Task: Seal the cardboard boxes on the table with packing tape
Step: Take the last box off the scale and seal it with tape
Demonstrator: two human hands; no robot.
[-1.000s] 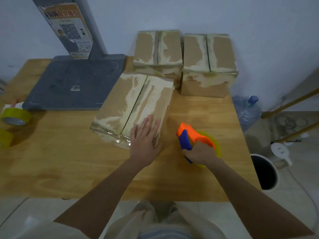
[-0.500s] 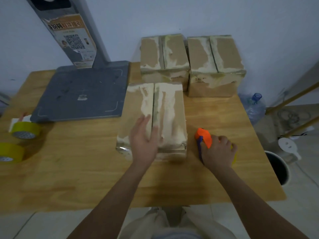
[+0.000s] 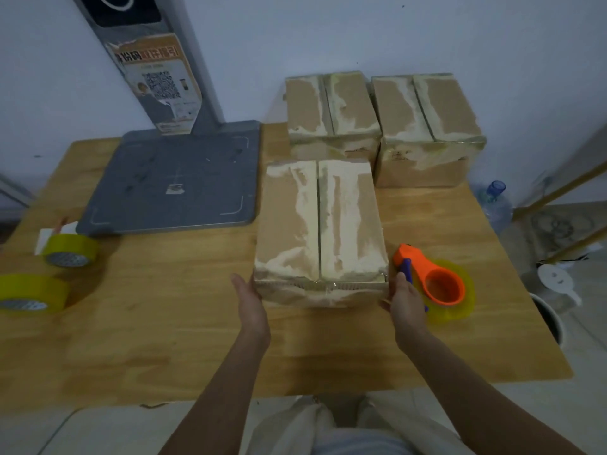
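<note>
Three boxes on the counter (image 3: 197, 339) right now: two parked at the back by the wall, upper right of the frame (image 3: 331, 110) (image 3: 427, 113), and one pulled forward to the middle (image 3: 318, 224). That front box sits square to the person, its flap seam running straight away from them, which I'd guess is so the tape can go down the seam in one pull. All three tops look scuffed and patchy with old tape marks, and the front one has some clear tape on its near edge.

Both hands are flat and open, pressed against the box's near corners: left hand (image 3: 251, 307) on the left side, right hand (image 3: 404, 303) on the right. Neither is pinching anything; looks like they're just squaring or steadying it.

Tape dispenser (image 3: 433, 284), orange with a yellow roll, lies on the counter just beside the right hand, not held. Handy spot for grabbing it next, I reckon.

Two spare yellow rolls (image 3: 70, 249) (image 3: 31, 292) sit way over at the left edge, and a grey stand base (image 3: 174, 182) takes up the upper left.
</note>
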